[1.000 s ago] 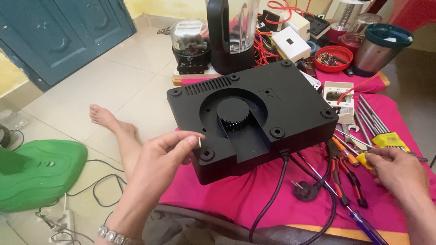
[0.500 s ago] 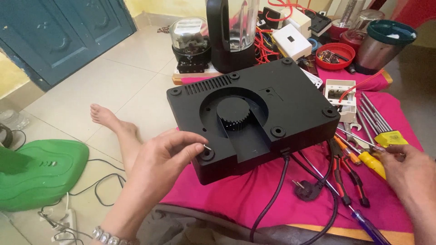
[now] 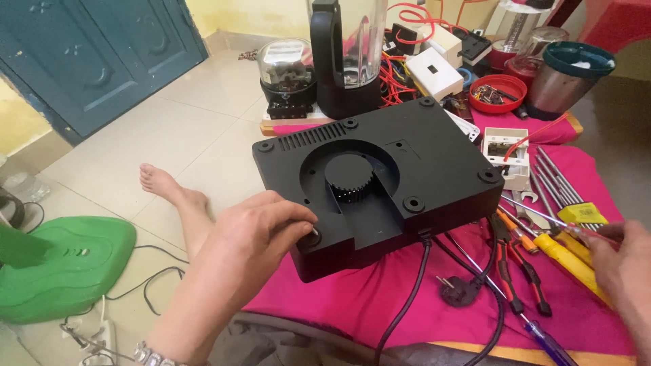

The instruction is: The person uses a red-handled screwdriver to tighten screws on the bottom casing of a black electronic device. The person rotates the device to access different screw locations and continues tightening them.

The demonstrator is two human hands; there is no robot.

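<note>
Black base (image 3: 407, 169) — left hand (image 3: 261, 234) arched, fingertips pressing its corner foot (image 3: 312, 237); right hand (image 3: 620, 261) curled, pinching a red-handled screwdriver (image 3: 542, 218).

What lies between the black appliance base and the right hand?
In the head view, hand tools lie on the pink cloth between the black appliance base and the right hand: red-handled pliers and yellow-handled screwdrivers.

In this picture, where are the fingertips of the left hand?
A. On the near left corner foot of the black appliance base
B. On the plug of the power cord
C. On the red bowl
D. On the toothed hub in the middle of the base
A: the left hand has its fingertips on the near left corner foot of the upturned black appliance base, away from the toothed hub.
</note>
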